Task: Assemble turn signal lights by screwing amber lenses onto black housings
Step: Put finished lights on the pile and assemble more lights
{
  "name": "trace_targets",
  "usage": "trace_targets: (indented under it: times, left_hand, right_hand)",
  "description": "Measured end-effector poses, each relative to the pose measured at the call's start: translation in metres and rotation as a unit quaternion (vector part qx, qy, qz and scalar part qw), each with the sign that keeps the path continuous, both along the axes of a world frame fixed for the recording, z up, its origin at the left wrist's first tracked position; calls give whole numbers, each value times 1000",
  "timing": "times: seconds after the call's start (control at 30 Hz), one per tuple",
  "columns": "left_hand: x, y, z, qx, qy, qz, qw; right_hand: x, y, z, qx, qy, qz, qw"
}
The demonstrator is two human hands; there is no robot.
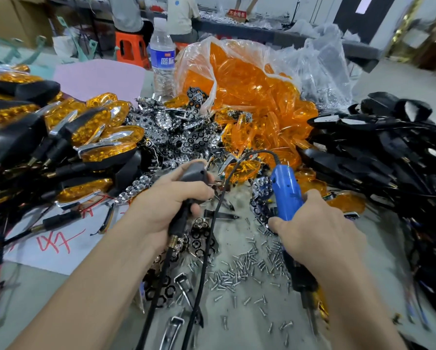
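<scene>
Head view, left hand grips housing, right hand grips screwdriver

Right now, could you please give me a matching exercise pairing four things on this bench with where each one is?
Things: 1 blue screwdriver; 2 black housing; 3 loose screws; 4 water bottle.
Places: A scattered between the forearms; B standing upright at the back; C gripped by the left hand; D gripped by the right hand.
Pairs: 1-D, 2-C, 3-A, 4-B.
</scene>
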State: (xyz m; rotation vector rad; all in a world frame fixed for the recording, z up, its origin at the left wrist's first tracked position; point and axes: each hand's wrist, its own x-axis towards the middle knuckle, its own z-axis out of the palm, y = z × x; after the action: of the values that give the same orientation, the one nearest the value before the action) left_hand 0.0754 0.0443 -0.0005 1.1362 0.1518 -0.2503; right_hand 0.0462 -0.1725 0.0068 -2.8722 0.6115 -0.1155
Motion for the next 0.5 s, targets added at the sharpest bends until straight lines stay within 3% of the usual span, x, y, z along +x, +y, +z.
trace_targets:
  times: [0.13,0.2,0.23,0.27,0.37,0.5]
  left_hand:
    - [4,10,1,4,3,27,1000]
    - [6,13,2,0,7,38,999]
    - [7,14,1,-2,12,42,999]
    - [7,14,1,-5,16,45,999]
    - [8,13,-1,-4,22,52,998]
    - [7,12,-3,27,29,38,998]
  right_hand:
    - [6,-4,2,80,-32,-32,996]
    - [6,-6,7,181,-92,-33,979]
    - [6,-6,12,264,-142,-37,953]
    - [7,-6,16,374,-197,-42,905]
    - [3,-4,22,653,-279,-27,704]
    - [4,-2,25,796,-284,34,534]
